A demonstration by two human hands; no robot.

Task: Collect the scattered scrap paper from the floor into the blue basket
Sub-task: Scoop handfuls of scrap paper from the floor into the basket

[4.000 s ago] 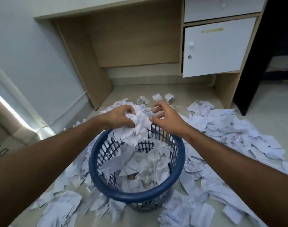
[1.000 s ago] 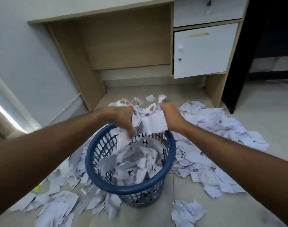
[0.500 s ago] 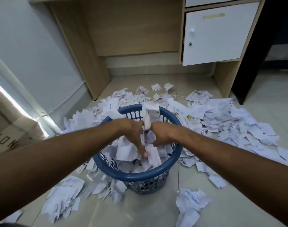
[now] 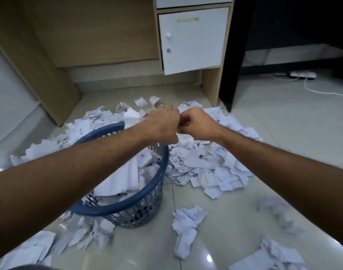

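1. Both hands have come up out of the basket point(image 4: 147, 193) since half a second ago, when they were pushing paper down inside it; they now meet beyond its far rim.
2. My left hand point(image 4: 162, 125) has its fingers curled under, with a ring on one finger; I cannot tell whether its grip holds any paper.
3. My right hand point(image 4: 198, 122) is curled into a fist, touching the left at the knuckles; whether its grip is clamped on anything I cannot tell either.
4. My left forearm crosses over the basket and hides much of its opening.
5. Inside the basket I see white paper piled well up.
6. A large heap of scrap paper point(image 4: 209, 162) lies on the floor point(image 4: 283, 121) just right of the basket and under the hands.
7. More scraps point(image 4: 49, 147) lie left of and behind the basket, and some in front at its foot.
8. One crumpled wad point(image 4: 186, 228) sits apart on the tiles, near me.
9. Behind everything stands the desk point(image 4: 211, 88) with a white cupboard door point(image 4: 194, 39).
10. A white cable point(image 4: 320, 90) runs over the floor at far right.
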